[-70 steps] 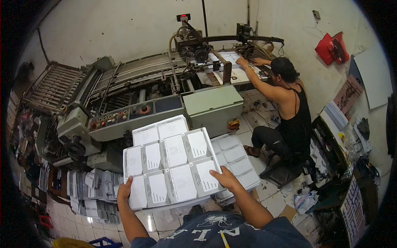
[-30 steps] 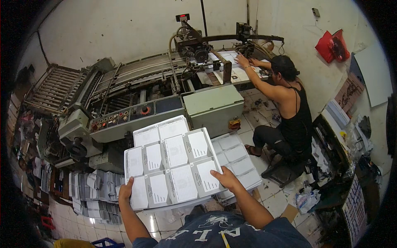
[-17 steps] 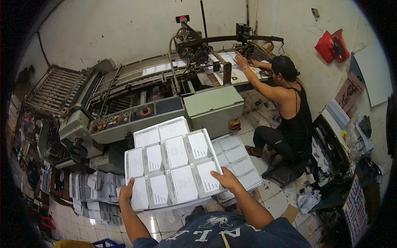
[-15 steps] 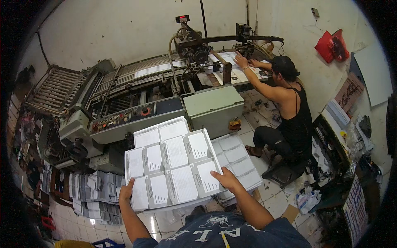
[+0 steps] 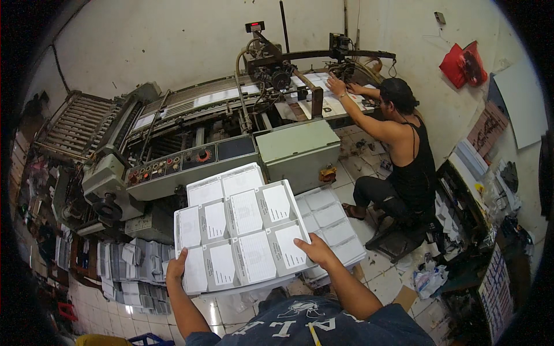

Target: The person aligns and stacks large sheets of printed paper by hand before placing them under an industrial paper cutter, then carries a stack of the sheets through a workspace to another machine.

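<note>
I hold a stack of large white printed sheets (image 5: 242, 230), each divided into several grey-bordered panels, flat in front of my chest. My left hand (image 5: 176, 269) grips the stack's lower left corner. My right hand (image 5: 314, 251) clasps the lower right edge, thumb on top. Below and to the right of the held sheets lies another pile of similar sheets (image 5: 332, 222) low over the tiled floor.
A big grey-green printing machine (image 5: 196, 132) with a knob panel fills the middle. A person in a black top (image 5: 404, 155) sits at its right end, hands on sheets on the machine. Stacks of printed paper (image 5: 130, 271) lie at lower left. Clutter lines the right wall.
The held stack and both my hands stay almost still. The seated person's hands have shifted slightly on the sheets at the machine.
</note>
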The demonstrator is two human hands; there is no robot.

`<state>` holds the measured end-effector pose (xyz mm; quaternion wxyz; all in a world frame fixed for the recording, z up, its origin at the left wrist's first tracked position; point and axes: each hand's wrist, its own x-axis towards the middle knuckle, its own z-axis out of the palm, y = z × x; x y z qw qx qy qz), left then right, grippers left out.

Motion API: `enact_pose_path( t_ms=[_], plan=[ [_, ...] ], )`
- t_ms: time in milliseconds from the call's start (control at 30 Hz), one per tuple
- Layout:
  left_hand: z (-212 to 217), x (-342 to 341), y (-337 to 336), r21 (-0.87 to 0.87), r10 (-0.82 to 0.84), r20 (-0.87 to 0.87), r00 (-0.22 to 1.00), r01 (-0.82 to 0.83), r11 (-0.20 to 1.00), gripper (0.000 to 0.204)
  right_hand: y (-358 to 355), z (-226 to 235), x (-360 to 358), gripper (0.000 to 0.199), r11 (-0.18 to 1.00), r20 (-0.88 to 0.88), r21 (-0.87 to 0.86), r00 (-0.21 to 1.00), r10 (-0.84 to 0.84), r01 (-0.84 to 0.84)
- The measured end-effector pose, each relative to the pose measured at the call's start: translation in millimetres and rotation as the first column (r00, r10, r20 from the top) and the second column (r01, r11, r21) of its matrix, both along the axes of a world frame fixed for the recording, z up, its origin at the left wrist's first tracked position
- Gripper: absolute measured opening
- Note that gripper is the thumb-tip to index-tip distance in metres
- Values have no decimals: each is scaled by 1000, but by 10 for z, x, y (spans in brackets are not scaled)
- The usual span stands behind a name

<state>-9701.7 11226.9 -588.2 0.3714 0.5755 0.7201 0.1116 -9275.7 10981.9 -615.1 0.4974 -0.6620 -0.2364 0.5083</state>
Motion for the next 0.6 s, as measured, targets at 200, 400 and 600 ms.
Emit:
enact_pose_path(
  t_ms=[200, 400, 600],
  plan=[
    [53, 87, -42, 7, 0, 1, 1000, 0, 1000, 90, -3, -22, 14, 56, 1000, 27, -23, 1000, 0, 1],
    [50, 65, -41, 27, -25, -31, 999, 26, 999, 91, 1, -130, 16, 54, 1000, 12, 19, 1000, -11, 11],
    [57, 55, -36, 14, -27, -88, 996, 29, 999, 96, 0, -119, 13, 53, 1000, 19, 19, 1000, -10, 10]
  ],
)
